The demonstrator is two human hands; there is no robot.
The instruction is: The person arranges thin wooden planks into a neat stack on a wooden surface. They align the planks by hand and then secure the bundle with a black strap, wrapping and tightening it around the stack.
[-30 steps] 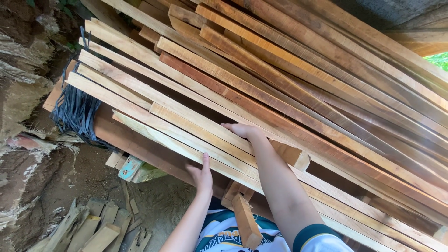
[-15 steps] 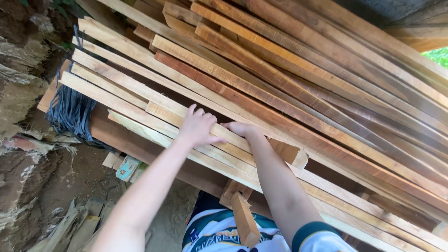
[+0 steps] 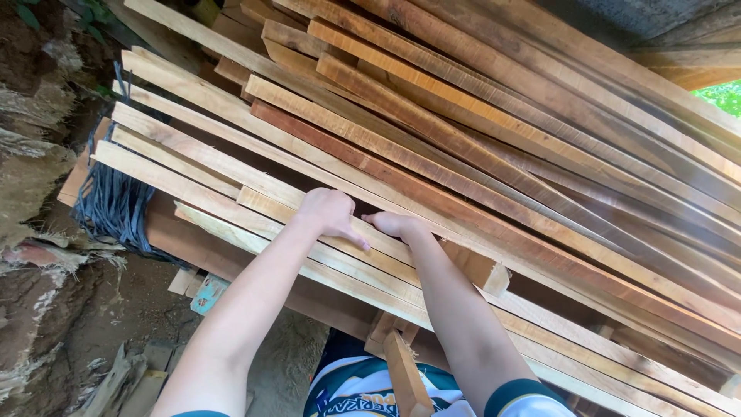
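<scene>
Hands side by side at near edge of wood pile, left hand [image 3: 330, 214] curled over pale plank [image 3: 255, 202], fingers hooked on top to grip, right hand [image 3: 395, 225] fingers tucked under red-brown board [image 3: 463, 208], hold hidden, more long boards [image 3: 540, 123] stacked slanting behind.

planks [image 3: 432, 154]: sawn wood, matt, rough faces with saw marks; pale yellow to reddish brown.
block [image 3: 475, 266]: short cut of wood under the stack, bare, matt, clean sawn end.
stick [image 3: 405, 378]: narrow wooden piece, orange-brown, unfinished.
cords [image 3: 116, 205]: bundle of dark blue-grey strands, fibrous, dull.
ground [image 3: 116, 309]: bare earth, dusty, rough, strewn with wood offcuts.
bank [image 3: 31, 170]: crumbly soil and dry fibrous roots, coarse.
shirt [image 3: 363, 390]: smooth knit cloth, white with dark green trim, slight sheen.
</scene>
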